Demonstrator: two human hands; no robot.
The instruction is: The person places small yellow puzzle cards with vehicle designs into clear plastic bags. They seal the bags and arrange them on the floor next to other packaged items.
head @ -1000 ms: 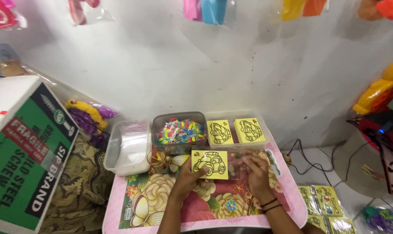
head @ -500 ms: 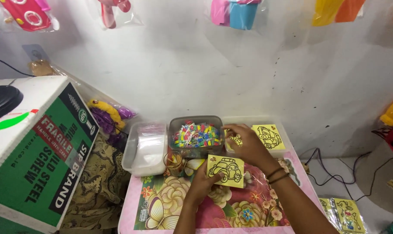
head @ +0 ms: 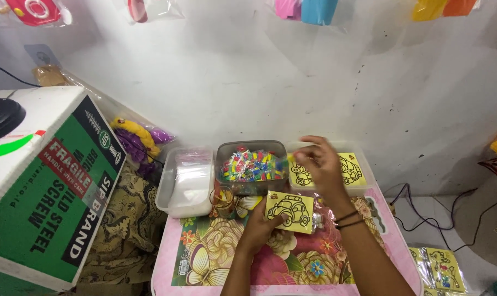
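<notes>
My left hand (head: 259, 225) holds a yellow card with a black car outline (head: 290, 210) over a small table with a flowered cloth (head: 204, 257). My right hand (head: 317, 164) hovers above a clear tray of more yellow outline cards (head: 358, 174), fingers curled; whether it grips a card I cannot tell. Just left of that hand stands a clear tub full of small bright packets (head: 252, 165). A small clear packet (head: 317, 221) lies under the held card's right edge.
A clear tub of white plastic bags (head: 187, 181) sits at the table's left end, a small glass jar (head: 224, 200) in front of the tubs. A large green and white carton (head: 37, 186) stands left. Cables (head: 423, 214) and more card packs (head: 440, 268) lie on the floor right.
My right hand left the car card and reached up over the tray of cards, rising a little since half a second ago. My left hand keeps the car card. The view shifted left.
</notes>
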